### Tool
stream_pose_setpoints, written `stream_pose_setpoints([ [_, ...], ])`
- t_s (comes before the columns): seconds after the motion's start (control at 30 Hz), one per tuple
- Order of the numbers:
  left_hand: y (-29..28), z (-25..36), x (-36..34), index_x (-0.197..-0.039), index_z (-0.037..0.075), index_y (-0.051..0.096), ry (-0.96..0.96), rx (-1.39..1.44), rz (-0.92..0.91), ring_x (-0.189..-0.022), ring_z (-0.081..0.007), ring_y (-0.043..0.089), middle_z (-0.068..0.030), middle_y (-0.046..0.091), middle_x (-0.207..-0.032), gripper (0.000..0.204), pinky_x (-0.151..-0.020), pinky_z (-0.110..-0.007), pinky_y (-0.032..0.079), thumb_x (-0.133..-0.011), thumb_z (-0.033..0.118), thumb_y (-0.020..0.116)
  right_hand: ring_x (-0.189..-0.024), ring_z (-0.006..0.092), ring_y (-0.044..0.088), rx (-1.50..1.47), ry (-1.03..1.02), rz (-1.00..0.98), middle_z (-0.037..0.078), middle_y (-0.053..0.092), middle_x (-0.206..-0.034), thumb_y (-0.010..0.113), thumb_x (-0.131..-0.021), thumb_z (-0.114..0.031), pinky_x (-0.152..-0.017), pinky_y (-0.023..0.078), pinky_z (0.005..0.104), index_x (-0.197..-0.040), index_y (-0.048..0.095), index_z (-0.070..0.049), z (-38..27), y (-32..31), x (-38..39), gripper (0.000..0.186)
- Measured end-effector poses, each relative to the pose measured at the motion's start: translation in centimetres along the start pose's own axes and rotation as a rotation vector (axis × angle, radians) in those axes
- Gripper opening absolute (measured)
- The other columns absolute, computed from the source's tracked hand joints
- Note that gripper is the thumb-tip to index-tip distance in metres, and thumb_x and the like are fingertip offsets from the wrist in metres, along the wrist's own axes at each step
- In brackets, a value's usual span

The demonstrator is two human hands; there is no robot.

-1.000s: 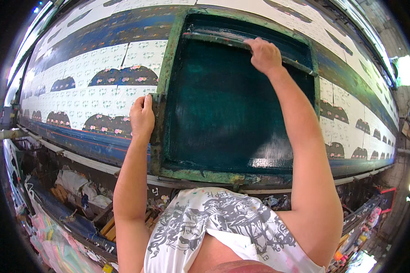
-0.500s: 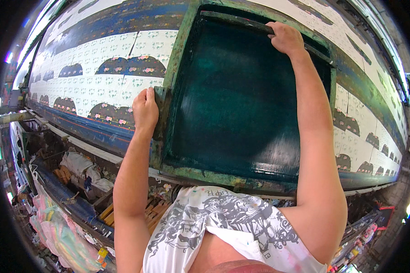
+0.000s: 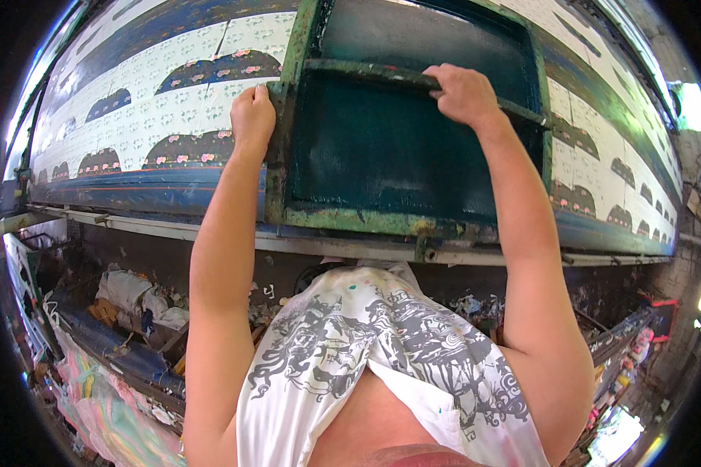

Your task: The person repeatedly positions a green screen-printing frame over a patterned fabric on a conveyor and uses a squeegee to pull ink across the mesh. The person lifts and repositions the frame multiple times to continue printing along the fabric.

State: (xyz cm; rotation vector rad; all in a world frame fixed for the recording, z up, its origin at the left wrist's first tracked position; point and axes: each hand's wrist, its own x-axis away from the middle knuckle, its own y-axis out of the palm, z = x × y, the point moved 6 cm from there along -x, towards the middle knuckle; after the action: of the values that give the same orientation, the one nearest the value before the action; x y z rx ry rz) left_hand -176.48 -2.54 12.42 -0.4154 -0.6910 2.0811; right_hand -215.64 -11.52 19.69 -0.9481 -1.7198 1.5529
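A large screen-printing frame (image 3: pixel 358 219) with green-stained edges lies on the printed fabric in front of me. Dark green ink covers its mesh (image 3: pixel 389 148). Across the frame runs a long squeegee (image 3: pixel 366 73), and my right hand (image 3: pixel 466 95) is closed over its bar right of the middle. Beyond the bar the mesh looks greyer and thinner in ink. My left hand (image 3: pixel 252 121) is wrapped round a block at the frame's left side, thumb up. Its fingertips are partly hidden.
White fabric (image 3: pixel 187 109) with small green motifs and dark scalloped shapes with pink flowers covers the long table on both sides. A pale rail (image 3: pixel 327 246) runs along the near table edge. Below lie rags (image 3: pixel 125 292) and a heap of pastel plastic sheeting (image 3: pixel 105 397).
My right hand has drawn the squeegee from the far end of the frame toward me, leaving paler mesh behind it. My left hand stays on the frame. The view has shifted.
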Motion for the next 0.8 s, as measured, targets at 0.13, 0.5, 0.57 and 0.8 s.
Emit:
stream_pose_setpoints([
  [0.13,0.7,-0.9,-0.9,-0.106,-0.005,0.077,0.019,-0.017,-0.038,-0.110,-0.0508,0.069,-0.0322,0.074,-0.113,0.047,-0.098,-0.054,0.052,-0.106,0.034,0.053,-0.102,0.0375,0.075,-0.026,-0.021,0.047,0.012,0.076,-0.106,0.069,-0.087,-0.010,-0.090,0.061,0.0526,-0.120,0.077,-0.018,-4.4,0.2,6.7,0.035],
  [0.5,0.8,1.1,-0.1,-0.119,-0.002,0.077,0.072,-0.227,-0.068,-0.124,-0.0502,0.067,-0.0301,0.072,-0.131,0.052,-0.109,-0.056,0.051,-0.109,0.036,0.044,-0.098,0.0347,0.074,-0.015,-0.010,0.125,0.011,0.072,-0.100,0.068,-0.087,-0.007,-0.087,0.060,0.0488,-0.116,0.077,-0.016,-12.2,0.8,18.6,0.031],
  [0.57,1.1,1.4,-0.2,-0.123,-0.002,0.076,0.069,-0.254,-0.082,-0.125,-0.0498,0.067,-0.0304,0.071,-0.133,0.052,-0.110,-0.056,0.051,-0.110,0.037,0.043,-0.102,0.0342,0.072,-0.008,-0.024,0.136,0.011,0.071,-0.104,0.076,-0.090,-0.021,-0.087,0.058,0.0482,-0.118,0.077,-0.015,-12.4,1.0,19.4,0.028],
  [0.8,2.5,1.0,-1.4,-0.120,-0.005,0.073,0.262,-0.505,-0.077,-0.125,-0.0493,0.067,-0.0309,0.072,-0.129,0.051,-0.108,-0.058,0.051,-0.111,0.031,0.039,-0.113,0.0341,0.067,-0.101,-0.110,0.146,0.013,0.071,-0.113,0.083,-0.086,-0.053,-0.097,0.053,0.0474,-0.122,0.078,-0.011,-12.2,1.1,21.3,0.056],
])
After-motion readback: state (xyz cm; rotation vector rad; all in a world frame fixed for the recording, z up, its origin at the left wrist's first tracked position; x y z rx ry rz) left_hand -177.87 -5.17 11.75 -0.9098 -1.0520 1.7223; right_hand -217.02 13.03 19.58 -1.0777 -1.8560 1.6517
